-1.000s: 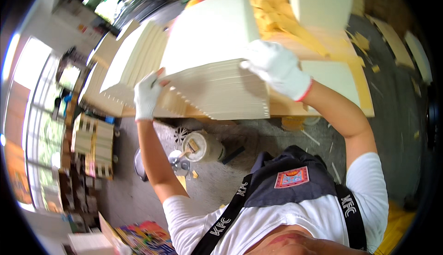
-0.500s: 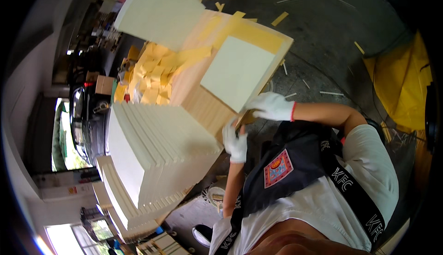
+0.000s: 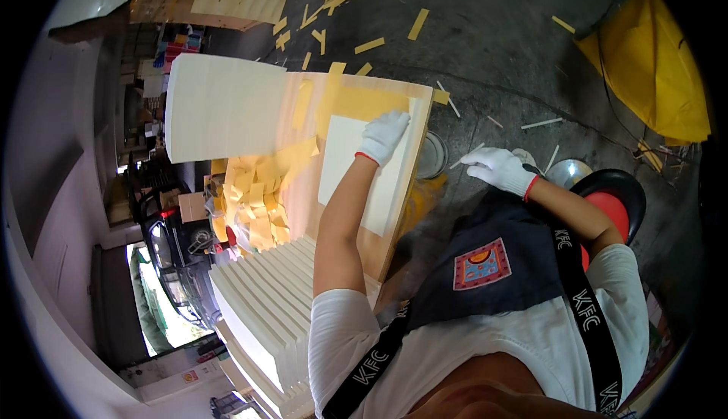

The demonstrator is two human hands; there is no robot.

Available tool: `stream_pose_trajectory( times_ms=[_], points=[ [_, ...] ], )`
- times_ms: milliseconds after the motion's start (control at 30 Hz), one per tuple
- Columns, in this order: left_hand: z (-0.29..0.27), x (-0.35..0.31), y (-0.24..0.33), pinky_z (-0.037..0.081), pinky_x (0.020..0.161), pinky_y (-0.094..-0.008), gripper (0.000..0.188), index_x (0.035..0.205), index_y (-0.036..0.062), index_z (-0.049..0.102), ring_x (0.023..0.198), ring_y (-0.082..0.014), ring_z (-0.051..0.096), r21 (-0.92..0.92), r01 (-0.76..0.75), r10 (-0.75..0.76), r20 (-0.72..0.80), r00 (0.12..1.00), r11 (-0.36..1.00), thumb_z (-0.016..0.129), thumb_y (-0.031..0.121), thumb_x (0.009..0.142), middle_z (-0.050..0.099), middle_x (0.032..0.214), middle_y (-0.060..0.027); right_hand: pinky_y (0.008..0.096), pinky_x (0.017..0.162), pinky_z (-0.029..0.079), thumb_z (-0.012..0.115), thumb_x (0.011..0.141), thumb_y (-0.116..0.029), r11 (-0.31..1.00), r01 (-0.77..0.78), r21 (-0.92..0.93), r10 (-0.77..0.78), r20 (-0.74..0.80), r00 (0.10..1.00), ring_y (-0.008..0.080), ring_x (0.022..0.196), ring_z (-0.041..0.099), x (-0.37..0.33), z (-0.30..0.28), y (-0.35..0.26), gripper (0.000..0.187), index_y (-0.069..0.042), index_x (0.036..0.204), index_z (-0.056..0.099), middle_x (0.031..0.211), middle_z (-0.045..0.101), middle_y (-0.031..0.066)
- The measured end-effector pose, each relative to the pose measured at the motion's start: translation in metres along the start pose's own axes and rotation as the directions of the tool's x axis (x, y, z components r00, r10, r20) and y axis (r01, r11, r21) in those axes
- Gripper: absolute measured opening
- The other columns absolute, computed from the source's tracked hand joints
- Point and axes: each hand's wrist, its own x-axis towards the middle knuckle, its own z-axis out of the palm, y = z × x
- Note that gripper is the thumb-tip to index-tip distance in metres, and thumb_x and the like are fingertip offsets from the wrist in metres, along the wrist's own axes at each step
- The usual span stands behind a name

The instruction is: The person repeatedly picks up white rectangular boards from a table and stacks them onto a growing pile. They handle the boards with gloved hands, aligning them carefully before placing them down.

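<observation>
Left hand (image 3: 381,136) flat on white sheet (image 3: 364,172) atop wooden table (image 3: 402,191); right hand (image 3: 497,169) loosely open, empty.

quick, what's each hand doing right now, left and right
Left hand: gloved, open, resting flat on the white sheet, gripping nothing.
Right hand: gloved, open, held out over the floor, empty.

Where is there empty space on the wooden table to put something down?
The bare wooden table strip between the tall white paper stack and the flat white sheet under the left gloved hand. It is crowded lower left: yellow paper strips and fanned white stacks.
</observation>
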Motion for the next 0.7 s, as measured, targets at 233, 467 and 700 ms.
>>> stream_pose_trajectory(
  times_ms=[233, 467, 700],
  points=[
    [-0.012, -0.054, -0.128, 0.054, 0.084, -0.0431, 0.027, 0.116, 0.0045, 0.058, 0.098, -0.0344, 0.066, -0.120, 0.660, -0.669, -0.208, 0.714, 0.742, 0.055, 0.009, 0.090, 0.066, 0.113, -0.0164, 0.0392, 0.090, 0.053, 0.063, 0.092, -0.031, 0.999, -0.040, -0.022, 0.040, 0.016, 0.999, 0.0317, 0.102, 0.067, 0.008, -0.016, 0.011, 0.032, -0.014, 0.118, 0.070, 0.112, 0.070, 0.0127],
    [0.019, -0.058, -0.016, 0.048, 0.097, -0.0432, 0.059, 0.130, 0.0008, 0.055, 0.118, -0.0347, 0.057, -0.820, 0.410, -0.797, -0.089, 0.597, 0.398, 0.075, 0.028, 0.082, 0.060, 0.127, -0.0189, 0.0384, 0.093, 0.053, 0.062, 0.093, -0.031, 0.998, -0.070, -0.010, 0.071, 0.111, 0.991, 0.0300, 0.107, 0.066, 0.021, -0.007, 0.006, 0.032, -0.015, 0.121, 0.069, 0.119, 0.069, 0.0108],
    [0.021, -0.046, 0.067, 0.051, 0.090, -0.0465, 0.052, 0.128, 0.0042, 0.059, 0.107, -0.0353, 0.063, -0.331, 0.598, -0.673, -0.196, 0.714, 0.730, 0.073, 0.030, 0.085, 0.067, 0.114, -0.0180, 0.0372, 0.096, 0.051, 0.061, 0.094, -0.031, 0.978, -0.193, -0.084, 0.207, 0.236, 0.949, 0.0291, 0.110, 0.065, 0.025, -0.009, -0.017, 0.034, -0.016, 0.124, 0.068, 0.121, 0.068, 0.0091]
  ],
)
